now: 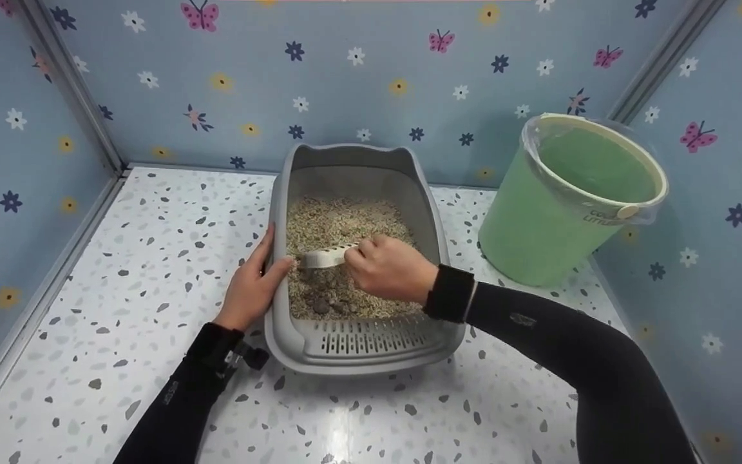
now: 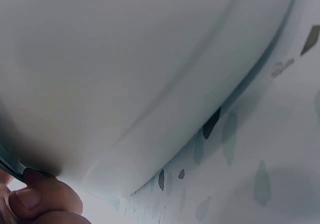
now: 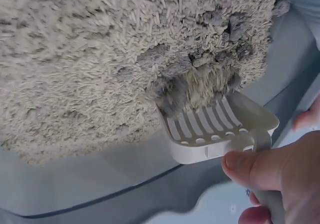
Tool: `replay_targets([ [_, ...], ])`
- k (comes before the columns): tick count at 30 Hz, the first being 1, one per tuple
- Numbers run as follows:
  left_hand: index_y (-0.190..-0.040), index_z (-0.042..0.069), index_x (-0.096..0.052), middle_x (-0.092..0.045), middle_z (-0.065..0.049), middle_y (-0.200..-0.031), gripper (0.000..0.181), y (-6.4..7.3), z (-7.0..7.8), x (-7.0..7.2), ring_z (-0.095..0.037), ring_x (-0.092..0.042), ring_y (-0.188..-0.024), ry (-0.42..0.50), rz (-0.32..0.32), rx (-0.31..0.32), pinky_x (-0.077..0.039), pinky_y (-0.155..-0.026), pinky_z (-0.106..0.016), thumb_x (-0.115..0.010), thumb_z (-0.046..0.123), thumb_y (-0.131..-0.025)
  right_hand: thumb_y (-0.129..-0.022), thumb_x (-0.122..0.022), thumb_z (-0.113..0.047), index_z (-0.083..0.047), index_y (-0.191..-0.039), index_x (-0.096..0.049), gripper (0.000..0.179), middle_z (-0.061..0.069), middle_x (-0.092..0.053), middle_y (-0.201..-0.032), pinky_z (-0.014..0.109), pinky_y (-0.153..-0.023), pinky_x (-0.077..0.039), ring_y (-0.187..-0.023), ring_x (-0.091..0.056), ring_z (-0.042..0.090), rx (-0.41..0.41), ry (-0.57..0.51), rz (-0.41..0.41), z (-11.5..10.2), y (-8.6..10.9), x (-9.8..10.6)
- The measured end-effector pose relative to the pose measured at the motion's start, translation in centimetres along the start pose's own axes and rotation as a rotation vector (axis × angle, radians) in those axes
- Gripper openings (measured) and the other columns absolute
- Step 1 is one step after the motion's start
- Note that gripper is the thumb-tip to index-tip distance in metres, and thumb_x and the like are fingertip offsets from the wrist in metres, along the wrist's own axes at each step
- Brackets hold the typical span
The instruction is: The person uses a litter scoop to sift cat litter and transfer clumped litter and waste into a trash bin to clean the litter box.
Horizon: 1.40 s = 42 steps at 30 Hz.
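A grey litter box [image 1: 364, 368] stands on the speckled floor, partly filled with pale pellet litter [image 1: 345, 216]. My right hand [image 1: 390, 267] grips the handle of a white slotted litter scoop [image 1: 327, 258] over the box. In the right wrist view, the scoop [image 3: 200, 151] has its front edge in the litter, with litter and grey clumps [image 3: 172, 92] at its mouth. My left hand [image 1: 252, 290] holds the box's left rim, thumb on top and fingers outside. Its curled fingers [image 2: 50, 199] show beneath the rim in the left wrist view. Darker clumps [image 1: 323, 304] lie near the box's front.
A green bin [image 1: 525, 225] with a clear liner stands to the right of the box. Patterned blue wall panels [image 1: 345, 84] close off the back and both sides. The box has a perforated front ledge [image 1: 371, 341].
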<state>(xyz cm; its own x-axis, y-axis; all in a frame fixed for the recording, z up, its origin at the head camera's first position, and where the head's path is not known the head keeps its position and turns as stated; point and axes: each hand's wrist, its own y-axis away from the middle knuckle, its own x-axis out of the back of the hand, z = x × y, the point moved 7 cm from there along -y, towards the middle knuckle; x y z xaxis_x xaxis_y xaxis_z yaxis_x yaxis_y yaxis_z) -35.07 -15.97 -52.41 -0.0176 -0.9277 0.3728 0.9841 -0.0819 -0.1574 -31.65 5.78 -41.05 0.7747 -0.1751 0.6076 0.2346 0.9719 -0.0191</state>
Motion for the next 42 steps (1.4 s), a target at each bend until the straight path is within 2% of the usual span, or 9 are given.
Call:
replay_targets([
  [4, -0.178, 0.046, -0.017, -0.024, -0.007, -0.183, 0.076, 0.0, 0.1, 0.2, -0.051, -0.041, -0.157, -0.006, 0.004, 0.002, -0.047, -0.118, -0.066, -0.058, 0.055, -0.114, -0.113, -0.067, -0.022, -0.009, -0.104, -0.078, 0.019, -0.001, -0.066, -0.088, 0.024, -0.058, -0.056, -0.069, -0.065, 0.012, -0.141, -0.033, 0.009, 3.2, 0.6, -0.6],
  [8, -0.177, 0.046, -0.018, -0.024, -0.006, -0.183, 0.075, 0.0, 0.1, 0.2, -0.047, -0.038, -0.16, 0.002, 0.009, 0.006, -0.043, -0.122, -0.064, -0.057, 0.056, -0.114, -0.109, -0.067, -0.011, -0.009, -0.095, -0.077, 0.017, 0.001, -0.065, -0.086, 0.028, -0.056, -0.054, -0.069, -0.065, 0.016, -0.279, -0.06, -0.063, 6.6, -0.3, -3.4],
  [12, -0.178, 0.043, -0.018, -0.023, -0.006, -0.184, 0.077, 0.1, 0.1, 0.1, -0.042, -0.031, -0.164, 0.019, -0.002, 0.005, -0.036, -0.129, -0.059, -0.056, 0.057, -0.114, -0.107, -0.062, -0.004, -0.01, -0.083, -0.072, 0.027, 0.003, -0.066, -0.085, 0.033, -0.057, -0.055, -0.068, -0.065, 0.019, -0.322, -0.104, -0.166, 8.0, -1.5, -6.8],
  [16, -0.178, 0.043, -0.019, -0.023, -0.005, -0.184, 0.076, 0.1, 0.1, -0.2, -0.042, -0.031, -0.165, 0.027, -0.001, 0.005, -0.035, -0.13, -0.059, -0.057, 0.055, -0.114, -0.108, -0.06, -0.004, -0.013, -0.077, -0.069, 0.034, 0.004, -0.067, -0.084, 0.036, -0.058, -0.056, -0.066, -0.065, 0.02, -0.301, -0.132, -0.2, 7.3, -2.4, -8.3],
  [23, -0.175, 0.052, -0.019, -0.023, -0.007, -0.183, 0.076, 0.1, -0.1, 0.0, -0.05, -0.047, -0.153, 0.027, 0.006, 0.027, -0.051, -0.114, -0.064, -0.058, 0.063, -0.111, -0.106, -0.064, -0.006, -0.016, -0.078, -0.07, 0.03, 0.001, -0.066, -0.085, 0.031, -0.054, -0.055, -0.065, -0.064, 0.014, -0.152, -0.095, -0.131, 3.6, -3.6, -5.1],
  [30, -0.175, 0.053, -0.018, -0.023, -0.007, -0.183, 0.073, 0.2, -0.3, 0.1, -0.05, -0.038, -0.159, 0.017, 0.005, 0.029, -0.042, -0.123, -0.066, -0.057, 0.056, -0.114, -0.112, -0.066, -0.02, -0.015, -0.093, -0.075, 0.022, -0.001, -0.065, -0.094, 0.024, -0.058, -0.055, -0.071, -0.062, 0.011, -0.061, -0.091, -0.205, 1.5, -2.3, -1.2],
  [32, -0.176, 0.05, -0.018, -0.023, -0.007, -0.183, 0.073, 0.2, -0.3, 0.2, -0.051, -0.038, -0.159, 0.016, 0.007, 0.024, -0.041, -0.123, -0.067, -0.057, 0.053, -0.115, -0.113, -0.067, -0.026, -0.014, -0.096, -0.077, 0.024, 0.0, -0.066, -0.095, 0.025, -0.061, -0.057, -0.073, -0.064, 0.012, -0.066, -0.106, -0.201, 1.8, -1.7, -0.2],
  [36, -0.178, 0.046, -0.018, -0.023, -0.007, -0.183, 0.074, 0.1, -0.2, 0.2, -0.049, -0.036, -0.161, 0.011, 0.006, 0.007, -0.04, -0.125, -0.065, -0.056, 0.054, -0.115, -0.112, -0.068, -0.023, -0.013, -0.092, -0.077, 0.024, 0.0, -0.066, -0.091, 0.027, -0.057, -0.056, -0.069, -0.064, 0.013, -0.119, -0.157, -0.175, 3.5, -0.3, 1.1],
  [42, -0.178, 0.043, -0.017, -0.021, -0.006, -0.184, 0.077, 0.1, -0.1, 0.0, -0.043, -0.031, -0.164, 0.035, -0.005, -0.006, -0.036, -0.128, -0.061, -0.056, 0.057, -0.114, -0.105, -0.073, -0.013, -0.009, -0.09, -0.076, 0.015, 0.003, -0.067, -0.088, 0.033, -0.055, -0.054, -0.067, -0.059, 0.017, -0.244, -0.295, -0.279, 7.8, 1.9, 1.1],
])
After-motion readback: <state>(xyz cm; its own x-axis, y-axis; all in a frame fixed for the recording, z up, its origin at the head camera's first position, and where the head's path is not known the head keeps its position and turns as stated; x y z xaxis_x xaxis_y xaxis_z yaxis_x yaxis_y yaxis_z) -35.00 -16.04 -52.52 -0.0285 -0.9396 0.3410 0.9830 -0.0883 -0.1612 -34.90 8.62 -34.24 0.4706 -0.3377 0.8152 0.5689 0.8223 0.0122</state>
